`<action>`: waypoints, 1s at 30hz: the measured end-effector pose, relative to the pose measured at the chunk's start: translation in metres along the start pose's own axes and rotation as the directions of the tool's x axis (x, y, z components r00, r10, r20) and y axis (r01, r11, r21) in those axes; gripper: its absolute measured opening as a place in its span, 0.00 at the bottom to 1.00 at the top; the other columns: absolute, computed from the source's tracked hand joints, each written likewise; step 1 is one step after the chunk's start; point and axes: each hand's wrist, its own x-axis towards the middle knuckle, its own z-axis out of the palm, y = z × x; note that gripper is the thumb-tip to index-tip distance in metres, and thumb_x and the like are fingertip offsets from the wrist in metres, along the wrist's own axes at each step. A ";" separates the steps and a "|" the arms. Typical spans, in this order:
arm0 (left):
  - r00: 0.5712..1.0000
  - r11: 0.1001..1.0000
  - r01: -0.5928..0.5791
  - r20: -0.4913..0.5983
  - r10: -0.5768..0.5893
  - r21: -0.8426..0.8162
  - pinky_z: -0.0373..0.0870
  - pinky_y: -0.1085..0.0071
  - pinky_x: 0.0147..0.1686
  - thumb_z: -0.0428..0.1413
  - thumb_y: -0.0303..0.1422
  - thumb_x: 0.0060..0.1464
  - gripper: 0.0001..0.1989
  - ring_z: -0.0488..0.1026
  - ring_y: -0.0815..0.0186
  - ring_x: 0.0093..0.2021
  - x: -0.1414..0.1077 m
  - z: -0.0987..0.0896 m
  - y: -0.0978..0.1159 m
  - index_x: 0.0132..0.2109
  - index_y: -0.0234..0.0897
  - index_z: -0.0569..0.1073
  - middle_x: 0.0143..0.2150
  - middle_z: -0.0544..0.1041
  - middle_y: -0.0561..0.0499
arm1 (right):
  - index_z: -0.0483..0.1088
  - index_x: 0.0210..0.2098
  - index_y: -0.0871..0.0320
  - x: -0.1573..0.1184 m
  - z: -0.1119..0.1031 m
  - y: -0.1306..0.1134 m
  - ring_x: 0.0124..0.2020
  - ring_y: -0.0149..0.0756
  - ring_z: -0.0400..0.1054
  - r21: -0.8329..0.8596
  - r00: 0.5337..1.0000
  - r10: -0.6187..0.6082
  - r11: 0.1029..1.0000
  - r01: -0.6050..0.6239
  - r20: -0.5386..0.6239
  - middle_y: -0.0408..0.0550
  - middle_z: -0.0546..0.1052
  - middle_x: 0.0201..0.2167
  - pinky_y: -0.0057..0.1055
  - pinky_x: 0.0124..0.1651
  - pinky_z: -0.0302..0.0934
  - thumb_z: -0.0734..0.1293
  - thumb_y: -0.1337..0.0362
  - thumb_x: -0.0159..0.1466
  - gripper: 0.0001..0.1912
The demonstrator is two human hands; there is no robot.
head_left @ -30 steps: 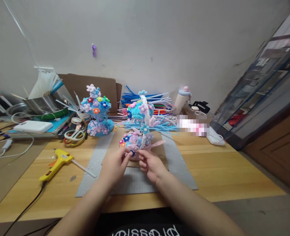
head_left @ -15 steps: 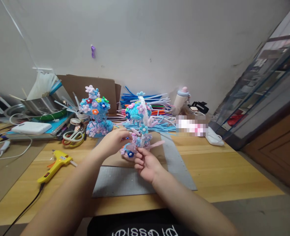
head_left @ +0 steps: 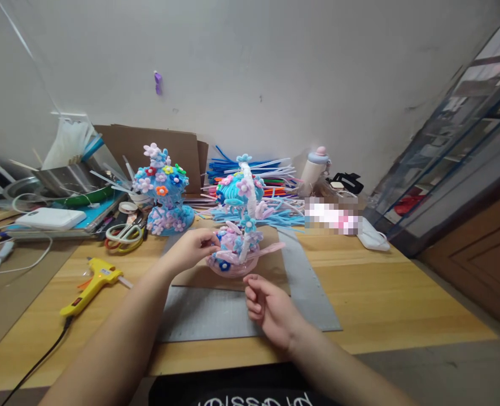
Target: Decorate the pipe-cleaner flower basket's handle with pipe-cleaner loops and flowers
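A fuzzy pipe-cleaner flower ornament (head_left: 233, 189) stands in front of me, with a blue domed top, a white twisted stem and a round pink base (head_left: 235, 270). Pale pink looped strips (head_left: 269, 251) stretch across its lower front, one jutting out to the right. My left hand (head_left: 193, 248) is at the left side of the base, thumb and fingers pinched against the ornament; what lies between them is hidden. Just below and right of the base, my right hand (head_left: 271, 313) is apart from it, fingers curled and nothing visible in them.
A yellow glue gun (head_left: 93, 285) lies at the left, near scissors (head_left: 125, 234). Behind are a second flower ornament (head_left: 169, 217), pipe cleaners (head_left: 258, 214) and a bottle (head_left: 313, 172). A cardboard sheet (head_left: 271, 270) rests on a grey mat (head_left: 309, 304).
My right hand has drawn away from the ornament, down and to the right. My left hand has shifted slightly left, and the pink strips now show across the front.
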 end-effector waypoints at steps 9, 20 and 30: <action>0.997 0.998 0.039 -0.057 -0.041 -0.044 0.57 0.75 0.26 0.58 0.36 0.51 0.09 0.62 0.70 0.26 0.003 0.003 -0.002 0.31 0.34 0.76 0.25 0.70 0.54 | 0.67 0.31 0.59 -0.007 -0.018 -0.020 0.15 0.21 0.50 -0.083 0.984 -0.180 0.980 0.179 -0.009 0.36 0.64 0.17 0.23 0.20 0.35 0.71 0.63 0.52 0.10; 0.995 0.999 0.010 -0.102 -0.014 -0.043 0.56 0.73 0.27 0.58 0.36 0.52 0.08 0.60 0.70 0.27 0.013 -0.006 0.009 0.33 0.35 0.76 0.26 0.68 0.54 | 0.66 0.31 0.58 -0.006 -0.024 -0.032 0.16 0.21 0.51 -0.109 0.966 -0.254 0.963 0.248 -0.044 0.36 0.63 0.18 0.23 0.20 0.37 0.71 0.63 0.52 0.11; 0.994 0.991 0.061 0.101 -0.049 -0.118 0.61 0.74 0.25 0.59 0.38 0.49 0.11 0.65 0.70 0.24 0.050 0.004 -0.019 0.33 0.33 0.77 0.23 0.73 0.53 | 0.68 0.30 0.58 -0.004 -0.028 -0.056 0.16 0.23 0.54 -0.407 0.924 -0.383 0.845 0.348 -0.005 0.38 0.66 0.18 0.23 0.19 0.40 0.71 0.59 0.51 0.11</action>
